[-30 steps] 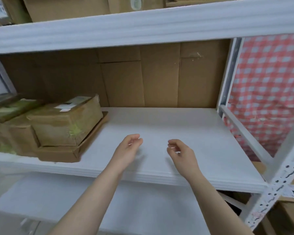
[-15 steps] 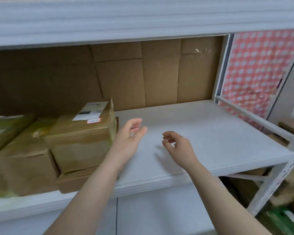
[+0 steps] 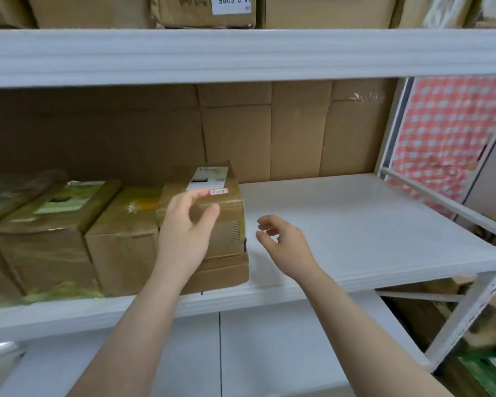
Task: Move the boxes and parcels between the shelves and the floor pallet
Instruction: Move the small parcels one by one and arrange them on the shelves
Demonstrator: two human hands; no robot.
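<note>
Your left hand is spread wide at the labelled box; can't tell if it's touching. Your right hand is loosely curled and empty over the shelf.

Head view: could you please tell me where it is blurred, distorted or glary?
In the head view, the white upper shelf beam bows from wide-angle distortion; the lower right corner, past the white slanted brace, is smeared; the white shelf board shows glare at right and a faint shadow beneath the right hand; the tape-wrapped brown boxes at left look soft.
</note>
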